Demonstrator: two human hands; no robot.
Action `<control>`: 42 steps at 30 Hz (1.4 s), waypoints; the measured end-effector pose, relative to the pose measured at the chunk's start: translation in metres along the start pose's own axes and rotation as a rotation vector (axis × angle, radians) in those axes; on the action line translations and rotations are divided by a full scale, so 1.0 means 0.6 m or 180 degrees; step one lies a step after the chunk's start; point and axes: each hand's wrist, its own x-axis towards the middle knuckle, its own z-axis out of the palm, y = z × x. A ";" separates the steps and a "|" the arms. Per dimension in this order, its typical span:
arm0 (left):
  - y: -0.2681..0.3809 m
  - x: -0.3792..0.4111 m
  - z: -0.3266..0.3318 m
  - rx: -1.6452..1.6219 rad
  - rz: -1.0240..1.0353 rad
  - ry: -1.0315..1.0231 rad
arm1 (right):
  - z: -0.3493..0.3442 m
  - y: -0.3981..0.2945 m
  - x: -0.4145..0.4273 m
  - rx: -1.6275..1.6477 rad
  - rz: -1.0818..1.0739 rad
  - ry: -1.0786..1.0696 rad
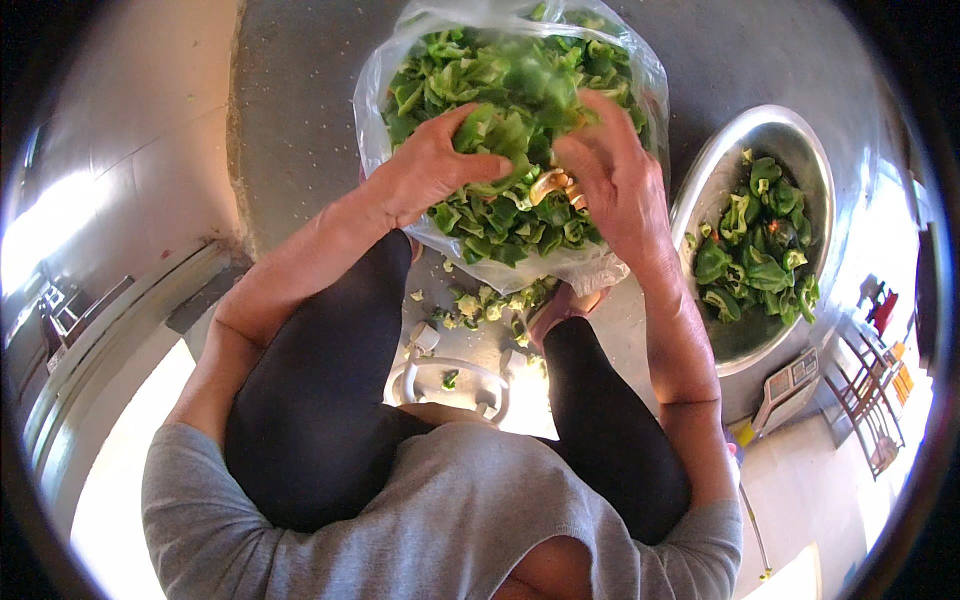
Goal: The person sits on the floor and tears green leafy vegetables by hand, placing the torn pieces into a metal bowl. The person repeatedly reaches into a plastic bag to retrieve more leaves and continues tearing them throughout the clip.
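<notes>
A clear plastic bag [366, 112] stands wide-mouthed in front of me, full of cut green pepper pieces [502, 225]. Over its left side my left hand [435, 169] pinches a few pepper pieces [491, 139] between thumb and fingers. My right hand [619, 180] is at the bag's right side with its fingers bent; its fingertips are blurred. Close to that hand lies a curled orange-brown piece [551, 184], and whether the fingers grip it is unclear. To the right, a steel basin [709, 187] holds more green peppers [772, 262], some whole or halved.
Pepper cores and scraps [487, 304] litter the floor between my feet. Below me is a white stool base [450, 367] with casters. A digital scale [787, 382] and a metal rack [866, 390] stand at the right. A raised ledge [120, 322] runs along the left.
</notes>
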 end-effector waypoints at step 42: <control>-0.009 0.004 0.006 0.1497 0.0833 0.0265 | 0.023 -0.010 -0.017 0.0046 -0.0146 -0.0739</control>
